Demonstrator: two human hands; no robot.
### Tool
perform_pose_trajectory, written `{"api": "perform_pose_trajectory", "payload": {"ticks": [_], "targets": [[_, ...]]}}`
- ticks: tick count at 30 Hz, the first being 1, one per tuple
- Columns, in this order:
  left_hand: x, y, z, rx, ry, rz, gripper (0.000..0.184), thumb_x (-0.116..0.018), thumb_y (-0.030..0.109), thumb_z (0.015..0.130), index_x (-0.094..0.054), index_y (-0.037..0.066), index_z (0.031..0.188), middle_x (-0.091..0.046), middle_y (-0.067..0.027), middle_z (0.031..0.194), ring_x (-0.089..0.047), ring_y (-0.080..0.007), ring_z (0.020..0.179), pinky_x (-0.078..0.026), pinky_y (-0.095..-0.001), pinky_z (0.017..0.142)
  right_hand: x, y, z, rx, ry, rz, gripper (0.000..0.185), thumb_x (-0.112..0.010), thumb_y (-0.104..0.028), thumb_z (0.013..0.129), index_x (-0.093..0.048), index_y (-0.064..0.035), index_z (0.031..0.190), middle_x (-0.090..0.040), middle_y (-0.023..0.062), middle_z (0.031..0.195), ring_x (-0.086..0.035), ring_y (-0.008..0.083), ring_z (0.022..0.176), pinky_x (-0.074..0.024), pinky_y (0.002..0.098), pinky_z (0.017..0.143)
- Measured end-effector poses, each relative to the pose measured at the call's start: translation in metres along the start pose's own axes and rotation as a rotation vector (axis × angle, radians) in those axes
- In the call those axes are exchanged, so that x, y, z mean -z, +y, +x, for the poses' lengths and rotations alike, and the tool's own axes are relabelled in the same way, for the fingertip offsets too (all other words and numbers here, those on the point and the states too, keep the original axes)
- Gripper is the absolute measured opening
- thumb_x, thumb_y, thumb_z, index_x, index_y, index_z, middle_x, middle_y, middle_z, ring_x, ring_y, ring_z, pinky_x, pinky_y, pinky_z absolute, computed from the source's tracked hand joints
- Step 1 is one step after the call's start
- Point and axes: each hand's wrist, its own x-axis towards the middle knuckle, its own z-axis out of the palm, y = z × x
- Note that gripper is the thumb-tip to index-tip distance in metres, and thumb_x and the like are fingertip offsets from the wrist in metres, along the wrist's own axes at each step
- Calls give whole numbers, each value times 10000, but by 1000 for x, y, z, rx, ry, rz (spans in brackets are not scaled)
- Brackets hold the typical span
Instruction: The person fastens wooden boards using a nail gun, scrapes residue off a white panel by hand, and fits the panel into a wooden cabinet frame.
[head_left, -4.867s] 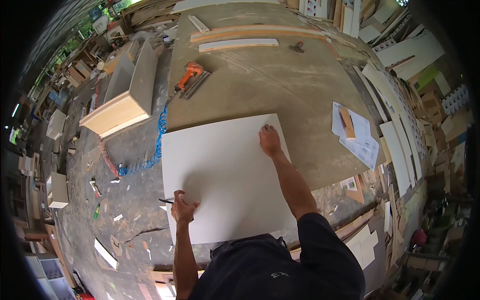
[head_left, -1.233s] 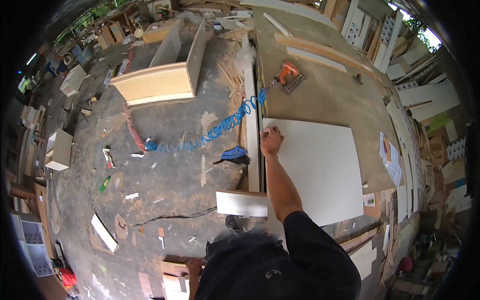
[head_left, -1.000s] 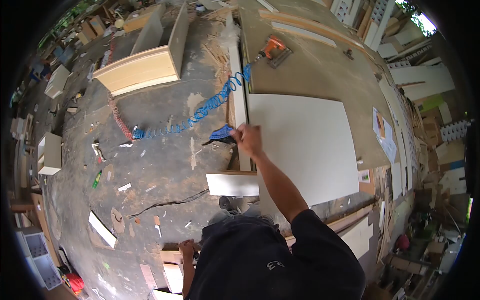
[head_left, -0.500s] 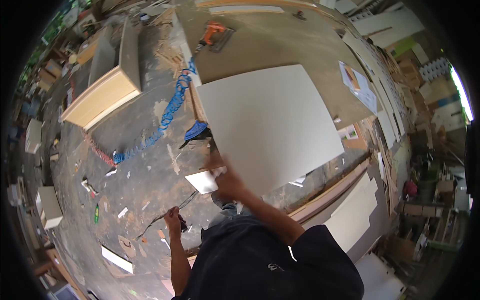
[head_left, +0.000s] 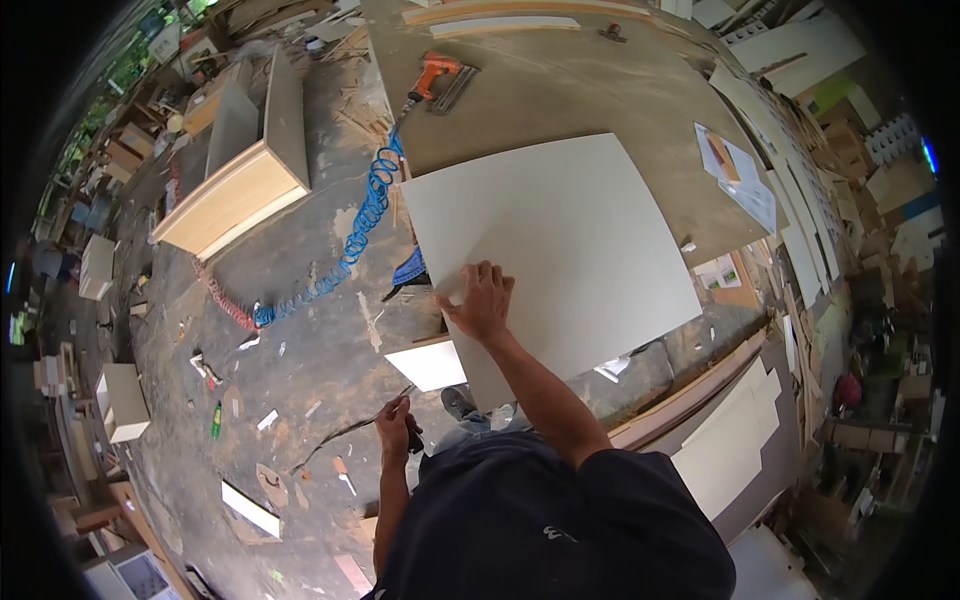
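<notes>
A large white board (head_left: 560,220) lies on the brown worktable (head_left: 520,90), its near part jutting over the edge. On its left side rests my right hand (head_left: 484,305), fingers bent and thumb spread away from them near the edge. Lower left, beside my body, my left hand (head_left: 394,425) is closed round a small black object (head_left: 414,440) whose kind I cannot make out. A thin dark strip or cord (head_left: 345,430) trails from that hand's fingertips toward the floor. A smaller white panel (head_left: 430,366) shows below the board's left edge.
An orange nail gun (head_left: 435,75) with a coiled blue air hose (head_left: 372,205) lies at the table's far left. Papers (head_left: 745,180) lie on the right. A wooden cabinet (head_left: 235,200) and offcuts such as a white strip (head_left: 250,508) are on the floor.
My right hand has moved up and right from the board's near left edge onto its surface. My left hand has shifted slightly right in view, still closed; the whole view has shifted somewhat.
</notes>
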Motion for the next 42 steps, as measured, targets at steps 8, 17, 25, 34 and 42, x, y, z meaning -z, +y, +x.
{"api": "perform_pose_trajectory", "payload": {"ticks": [8,17,25,34,42], "targets": [[55,-53,-14,109,214,-5,283,-664,221,913,-642,-23,1057,-540,-44,597,-540,-155,452,-490,-305,426,-19,-2,-3,141,-110,7,521,-797,-353,666,-610,-45,1042,-566,106,1043,-521,279,1008,-352,437,880],[88,-65,-9,105,248,-15,276,-673,221,903,-641,-24,1025,-550,-50,595,-539,-166,437,-477,-310,418,1,-20,-4,-44,-44,5,530,-734,-365,757,-578,-46,1150,-470,130,1284,-393,312,1242,-303,459,1016],[68,-60,9,72,135,-4,305,-678,235,895,-630,-32,1034,-548,-51,590,-538,-169,429,-477,-311,422,-8,-21,-63,369,-522,526,370,-679,-285,848,-676,-2,1087,-654,195,1184,-583,398,1154,-474,451,966],[38,-39,0,34,70,15,300,-667,209,902,-633,-40,1067,-527,-43,568,-524,-147,442,-466,-300,416,-28,-19,-29,284,-437,-178,974,-582,-550,854,-212,93,1486,-85,292,1582,-41,435,1477,7,537,1189],[5,-15,-2,-41,-69,46,359,-596,290,954,-622,-32,1109,-544,-57,603,-517,-143,434,-468,-280,422,43,-10,-89,512,-469,97,687,-391,-474,997,-331,22,1468,-232,201,1577,-147,344,1484,-65,467,1214]]}}
